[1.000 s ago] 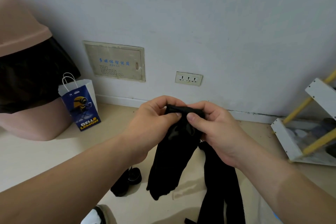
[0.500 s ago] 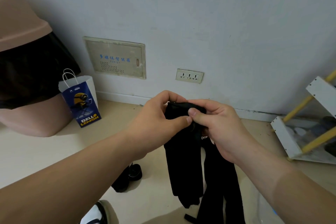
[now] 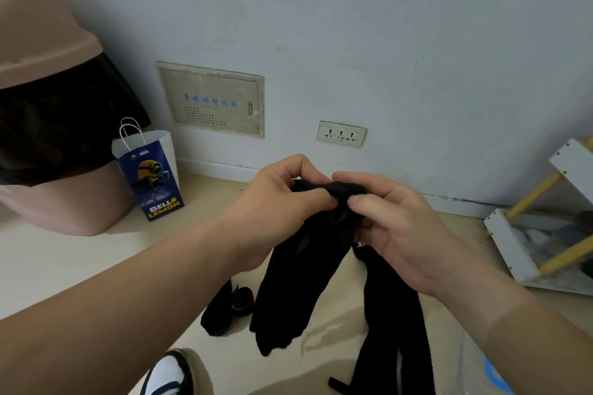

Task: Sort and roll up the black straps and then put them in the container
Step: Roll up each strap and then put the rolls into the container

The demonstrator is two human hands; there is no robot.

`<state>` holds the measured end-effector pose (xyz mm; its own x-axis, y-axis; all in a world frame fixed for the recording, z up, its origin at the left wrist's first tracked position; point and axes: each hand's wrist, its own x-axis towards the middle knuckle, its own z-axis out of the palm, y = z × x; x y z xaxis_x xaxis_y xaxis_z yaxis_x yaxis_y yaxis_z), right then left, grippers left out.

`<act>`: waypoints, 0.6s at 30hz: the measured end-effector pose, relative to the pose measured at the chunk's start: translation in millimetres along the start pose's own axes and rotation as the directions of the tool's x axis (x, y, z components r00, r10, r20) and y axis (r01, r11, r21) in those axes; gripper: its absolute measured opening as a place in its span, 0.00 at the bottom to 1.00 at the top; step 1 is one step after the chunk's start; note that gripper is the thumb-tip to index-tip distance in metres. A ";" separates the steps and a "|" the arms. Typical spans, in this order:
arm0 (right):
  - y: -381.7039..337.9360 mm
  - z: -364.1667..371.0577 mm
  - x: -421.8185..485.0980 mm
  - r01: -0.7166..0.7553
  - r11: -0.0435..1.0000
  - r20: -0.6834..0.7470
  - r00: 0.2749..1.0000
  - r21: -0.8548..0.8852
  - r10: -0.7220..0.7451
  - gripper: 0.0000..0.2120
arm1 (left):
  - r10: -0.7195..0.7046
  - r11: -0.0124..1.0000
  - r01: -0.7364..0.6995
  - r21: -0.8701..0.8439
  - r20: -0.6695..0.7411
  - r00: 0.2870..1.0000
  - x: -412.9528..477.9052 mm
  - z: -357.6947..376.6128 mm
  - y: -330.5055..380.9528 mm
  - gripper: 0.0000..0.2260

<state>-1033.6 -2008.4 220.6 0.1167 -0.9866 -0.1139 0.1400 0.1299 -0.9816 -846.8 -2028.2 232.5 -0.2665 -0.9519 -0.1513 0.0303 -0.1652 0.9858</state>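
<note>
Left hand [image 3: 282, 199]: at frame centre, thumb and curled fingers pinching the top end of the black strap [image 3: 298, 282].
Right hand [image 3: 394, 228]: just right of it, pinching the same end, thumb on top and fingers curled beneath.
Step in hand: it looks like the first turn of a roll, started at the strap's top end.
Doing it well: make the first fold small and tight and keep both edges square. Let the tail hang free so it feeds up without twisting.
Strap material: a wide, flat band, matte and slightly fuzzy, hanging limp towards the floor [image 3: 80, 266].
Handling: it is probably soft enough to spring open unless a thumb pins each turn.
Second strap [image 3: 391, 314]: hangs below the right hand, with white lettering near its top. I cannot tell whether that hand holds it.
Rolled bundle [image 3: 229, 308]: compact and dark, lying on the floor at lower centre-left.
Container: a pale translucent edge [image 3: 491, 372] at lower right may be it; I cannot tell.
Floor: smooth, pale and slightly glossy.
Left of frame: a glossy paper bag [image 3: 150, 176] beside a pink plastic bin [image 3: 48, 26] with a black liner.
</note>
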 end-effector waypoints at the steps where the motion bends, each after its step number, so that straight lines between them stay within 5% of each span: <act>1: 0.2 0.1 -0.2 0.004 1.000 0.001 1.000 0.003 -0.004 0.15 | -0.004 1.000 0.004 -0.025 0.006 1.000 -0.4 -0.2 1.1 0.11; 9: 6.2 5.7 -1.1 0.044 0.980 -0.074 0.995 -0.195 -0.059 0.11 | -0.037 0.999 0.038 -0.020 0.036 0.999 -3.5 -3.5 0.7 0.08; 14: 8.3 0.2 7.7 -0.037 0.989 -0.179 0.984 -0.144 0.011 0.12 | -0.002 0.999 0.003 -0.036 0.032 0.999 -0.8 -10.0 6.5 0.15; 18: 10.1 -3.8 11.4 -0.096 0.993 -0.229 0.970 -0.067 0.079 0.14 | 0.112 0.980 -0.118 0.158 0.046 0.993 -2.4 -9.5 2.3 0.16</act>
<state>-1034.5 -2018.7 208.9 -0.1010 -0.9696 -0.2227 0.0622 0.2173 -0.9741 -836.9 -2028.7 234.4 -0.3053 -0.9516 -0.0364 -0.0913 -0.0088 0.9958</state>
